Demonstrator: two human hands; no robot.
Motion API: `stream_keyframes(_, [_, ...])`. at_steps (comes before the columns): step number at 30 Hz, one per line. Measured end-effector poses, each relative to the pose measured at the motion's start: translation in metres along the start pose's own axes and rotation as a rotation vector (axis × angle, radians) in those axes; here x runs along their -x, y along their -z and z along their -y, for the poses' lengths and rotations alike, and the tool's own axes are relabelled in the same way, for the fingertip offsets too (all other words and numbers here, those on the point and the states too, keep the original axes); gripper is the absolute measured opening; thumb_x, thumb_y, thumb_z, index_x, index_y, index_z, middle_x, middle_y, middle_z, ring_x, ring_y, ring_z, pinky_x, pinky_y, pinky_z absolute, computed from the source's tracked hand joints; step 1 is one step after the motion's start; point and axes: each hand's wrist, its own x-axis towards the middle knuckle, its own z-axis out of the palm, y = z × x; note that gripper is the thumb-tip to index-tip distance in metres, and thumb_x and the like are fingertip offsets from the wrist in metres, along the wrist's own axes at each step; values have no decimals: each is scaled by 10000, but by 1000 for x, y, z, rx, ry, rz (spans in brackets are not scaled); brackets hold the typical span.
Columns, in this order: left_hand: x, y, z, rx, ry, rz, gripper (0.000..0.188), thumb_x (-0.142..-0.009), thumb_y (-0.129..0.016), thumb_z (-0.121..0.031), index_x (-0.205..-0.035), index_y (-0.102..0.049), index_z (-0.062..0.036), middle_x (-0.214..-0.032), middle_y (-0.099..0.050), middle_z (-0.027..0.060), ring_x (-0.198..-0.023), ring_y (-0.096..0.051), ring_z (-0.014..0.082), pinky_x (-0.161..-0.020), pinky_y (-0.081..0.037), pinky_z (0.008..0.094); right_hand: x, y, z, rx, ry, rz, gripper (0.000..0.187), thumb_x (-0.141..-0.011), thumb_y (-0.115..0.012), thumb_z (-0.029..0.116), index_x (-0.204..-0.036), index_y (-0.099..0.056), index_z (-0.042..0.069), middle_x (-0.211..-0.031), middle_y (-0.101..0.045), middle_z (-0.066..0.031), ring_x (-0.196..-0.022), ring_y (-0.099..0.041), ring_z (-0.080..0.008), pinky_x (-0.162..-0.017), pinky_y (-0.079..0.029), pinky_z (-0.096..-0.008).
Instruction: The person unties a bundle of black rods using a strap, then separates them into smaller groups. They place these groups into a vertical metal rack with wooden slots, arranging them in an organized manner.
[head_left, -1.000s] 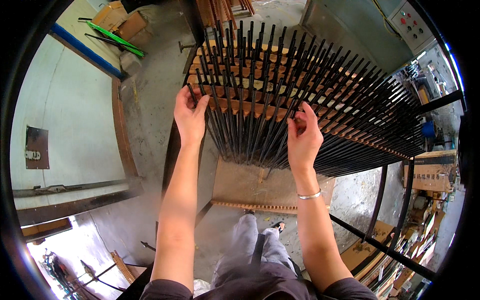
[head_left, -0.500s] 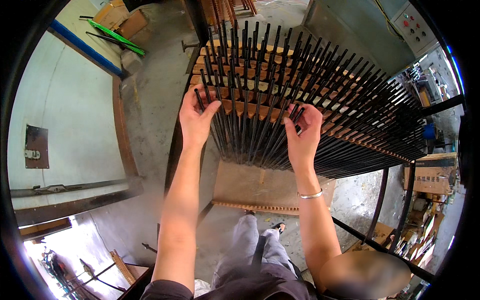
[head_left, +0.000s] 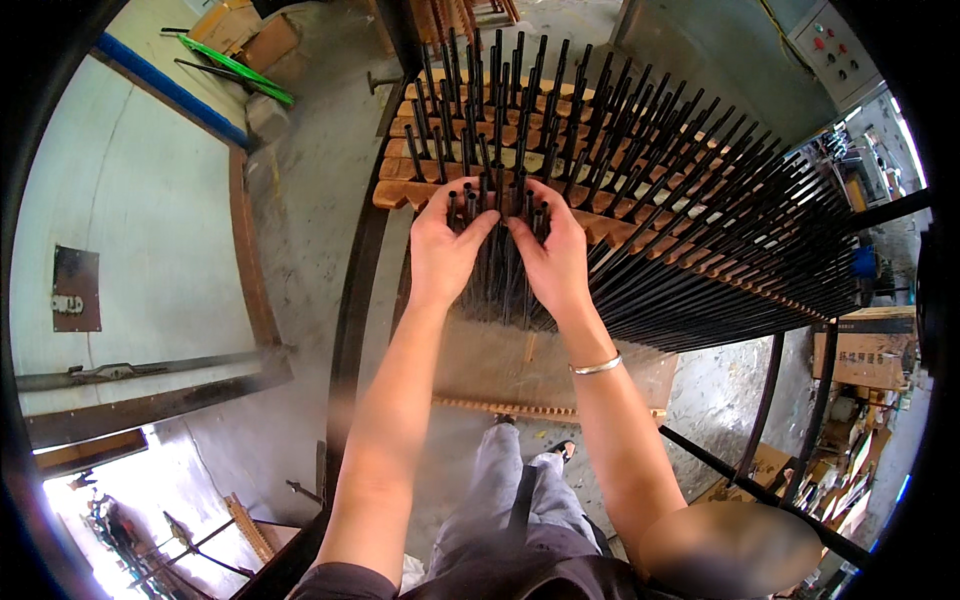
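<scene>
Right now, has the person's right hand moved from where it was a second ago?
Yes: the right hand moved left along the wooden rack, toward its left end, beside the left hand.

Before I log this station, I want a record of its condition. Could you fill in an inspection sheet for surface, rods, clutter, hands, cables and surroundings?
Surface: brown board below the rods, notched along its near edge.
Job's things: many black rods in rows among wooden strips.
Clutter: loose cardboard heaped at lower right; green strips at upper left.
Hands: left hand and right hand close together, both curled around front rods.
Cables: yellow cord at upper right.
Surroundings: control box with buttons at upper right; large white panel at left.
</scene>
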Motion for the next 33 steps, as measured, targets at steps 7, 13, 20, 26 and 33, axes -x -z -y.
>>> stream_keyframes(7, [30, 12, 10, 80, 26, 77, 494, -737, -794, -156, -1157, -589, 5, -1085, -592, 70, -991, -573, 152, -853, -467, 286, 23, -11, 4, -42, -33, 93, 408, -768, -601, -43, -1173, -563, -20, -1079, -619, -222, -1006, -608, -342, -868, -479, -371])
stream_keyframes(13, [90, 8, 6, 31, 0, 82, 603, -623, -879, -196, -1125, -596, -17, -968, -592, 32, -885, -578, 126, -801, -482, 270, 91, -18, -30, -307, -37, 290, 484, -731, -613, -48, -1205, -524, -12, -1152, -579, -212, -1099, -534, -386, -935, -432, -408])
stream_keyframes(20, [141, -5, 19, 15, -198, -1, 282, -646, -806, -113, -822, -612, -10, -892, -607, 63, -835, -589, 179, -826, -484, 353, 137, 3, -34, -191, -16, 424, 514, -706, -665, -37, -1191, -509, 28, -1106, -578, -167, -1019, -548, -360, -860, -459, -376])
stream_keyframes(26, [185, -36, -6, 36, -164, -34, 186, -760, -724, -43, -796, -544, -13, -826, -621, 97, -770, -583, 172, -732, -481, 307, 157, 21, -46, -212, 55, 279, 290, -635, -732, 22, -903, -624, 25, -829, -622, -126, -768, -600, -334, -680, -492, -367])
stream_keyframes(33, [228, -66, -34, 82, -162, -83, 208, -802, -685, -40, -871, -490, -27, -850, -562, 95, -754, -542, 160, -731, -473, 300, 186, 54, -46, -255, -48, 437, 217, -652, -729, 53, -818, -593, 23, -782, -592, -144, -755, -580, -360, -649, -472, -384])
